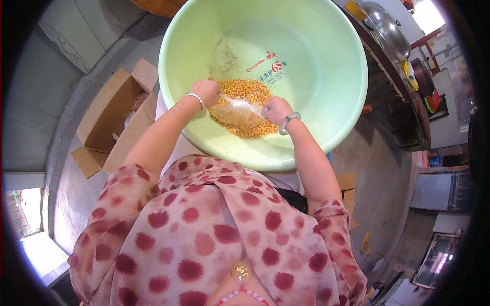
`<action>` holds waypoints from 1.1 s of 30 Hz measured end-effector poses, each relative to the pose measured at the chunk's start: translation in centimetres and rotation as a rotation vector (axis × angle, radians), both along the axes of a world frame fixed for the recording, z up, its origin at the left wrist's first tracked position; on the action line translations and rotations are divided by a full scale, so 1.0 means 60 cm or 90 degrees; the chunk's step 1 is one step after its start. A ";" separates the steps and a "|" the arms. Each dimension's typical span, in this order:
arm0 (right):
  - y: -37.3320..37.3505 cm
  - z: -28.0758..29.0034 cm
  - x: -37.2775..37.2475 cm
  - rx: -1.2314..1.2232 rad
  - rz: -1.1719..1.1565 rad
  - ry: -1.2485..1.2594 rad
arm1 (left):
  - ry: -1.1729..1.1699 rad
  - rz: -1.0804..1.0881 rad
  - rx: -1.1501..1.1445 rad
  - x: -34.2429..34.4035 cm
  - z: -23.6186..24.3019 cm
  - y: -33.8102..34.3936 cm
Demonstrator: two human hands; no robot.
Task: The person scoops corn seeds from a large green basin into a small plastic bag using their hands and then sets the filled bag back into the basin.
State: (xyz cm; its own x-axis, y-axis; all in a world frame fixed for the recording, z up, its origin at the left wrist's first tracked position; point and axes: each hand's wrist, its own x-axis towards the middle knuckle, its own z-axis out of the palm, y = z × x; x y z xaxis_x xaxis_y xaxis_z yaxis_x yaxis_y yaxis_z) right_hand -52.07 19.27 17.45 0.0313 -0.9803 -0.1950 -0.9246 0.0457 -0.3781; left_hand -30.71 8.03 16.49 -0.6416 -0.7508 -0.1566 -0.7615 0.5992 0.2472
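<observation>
A clear plastic bag (240,108) is stretched between my two hands, low inside a large pale green basin (326,61). My left hand (206,93), with a beaded bracelet at its wrist, is closed on the bag's left side. On the other side my right hand (277,110), a bangle on the wrist, pinches the bag's edge. Yellow corn kernels (247,87) lie heaped on the basin's bottom behind, below and in front of the bag. Whether kernels are inside the bag, I cannot tell.
To the left of the basin stands an open cardboard box (104,109) with things inside. A dark counter edge (390,69) runs along the right, carrying a metal lid (385,28) and a yellow cloth-like item (410,75). Another cardboard piece (347,191) sits by my right elbow.
</observation>
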 end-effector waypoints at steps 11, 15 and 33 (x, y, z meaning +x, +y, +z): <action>-0.009 0.044 0.047 0.048 -0.118 -0.614 | 0.330 -0.147 -0.057 -0.043 0.113 0.057; -0.009 0.035 0.051 0.071 -0.104 -0.573 | 0.444 -0.219 0.012 -0.058 0.120 0.083; -0.008 0.040 0.048 -0.122 -0.236 -0.737 | 0.467 0.113 0.238 -0.045 -0.002 0.073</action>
State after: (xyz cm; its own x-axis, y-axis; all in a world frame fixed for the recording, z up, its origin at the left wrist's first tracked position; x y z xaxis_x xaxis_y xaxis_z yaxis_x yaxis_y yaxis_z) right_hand -49.20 18.77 19.84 -0.1961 -0.9766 -0.0888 0.0174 0.0871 -0.9960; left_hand -33.41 12.43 16.36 -0.5552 -0.8317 -0.0041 -0.4056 0.2665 0.8743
